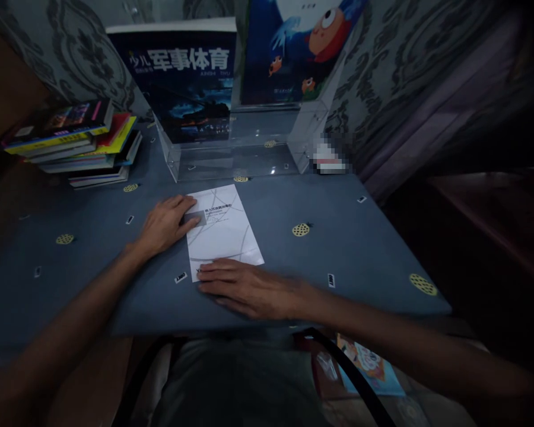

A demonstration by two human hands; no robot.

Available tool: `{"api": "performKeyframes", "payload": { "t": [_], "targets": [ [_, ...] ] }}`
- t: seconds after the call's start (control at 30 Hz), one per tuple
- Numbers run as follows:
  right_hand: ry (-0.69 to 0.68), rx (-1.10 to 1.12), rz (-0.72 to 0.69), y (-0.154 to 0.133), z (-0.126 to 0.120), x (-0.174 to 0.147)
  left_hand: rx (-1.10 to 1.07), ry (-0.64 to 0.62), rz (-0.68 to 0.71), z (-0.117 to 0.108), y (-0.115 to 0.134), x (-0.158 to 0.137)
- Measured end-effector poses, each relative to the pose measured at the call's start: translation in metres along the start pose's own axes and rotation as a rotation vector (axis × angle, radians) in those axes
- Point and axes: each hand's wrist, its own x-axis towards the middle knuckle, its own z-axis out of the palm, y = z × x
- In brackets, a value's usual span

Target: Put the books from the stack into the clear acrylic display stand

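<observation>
A white booklet (225, 240) with printed text and a small grey block lies flat on the blue tablecloth. At its upper left edge rests my left hand (167, 222), fingers and thumb apart, touching the cover. My right hand (244, 287) lies flat across the booklet's lower edge with its fingers stretched out, covering part of the print there. Neither hand grasps anything.
Behind the booklet, a clear acrylic stand (258, 160) holds a dark military magazine (191, 89) and a blue picture book (289, 65). A stack of books (78, 139) sits at the left. Below the table's front edge lies a colourful book (374, 367).
</observation>
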Motion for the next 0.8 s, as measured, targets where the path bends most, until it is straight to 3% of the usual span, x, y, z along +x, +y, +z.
{"api": "performKeyframes", "payload": {
  "t": [0.2, 0.37, 0.6, 0.8],
  "targets": [
    [0.156, 0.161, 0.168, 0.005, -0.017, -0.045, 0.031, -0.012, 0.002, 0.005, 0.002, -0.005],
    [0.278, 0.138, 0.254, 0.016, -0.029, -0.063, 0.020, -0.001, 0.022, 0.006, -0.001, -0.004],
    [0.196, -0.167, 0.273, 0.059, -0.040, -0.013, 0.038, 0.013, 0.024, 0.007, 0.001, -0.006],
    [0.137, -0.367, 0.469, 0.091, -0.049, 0.032, 0.033, -0.012, 0.056, 0.010, -0.002, -0.001]
  ]
}}
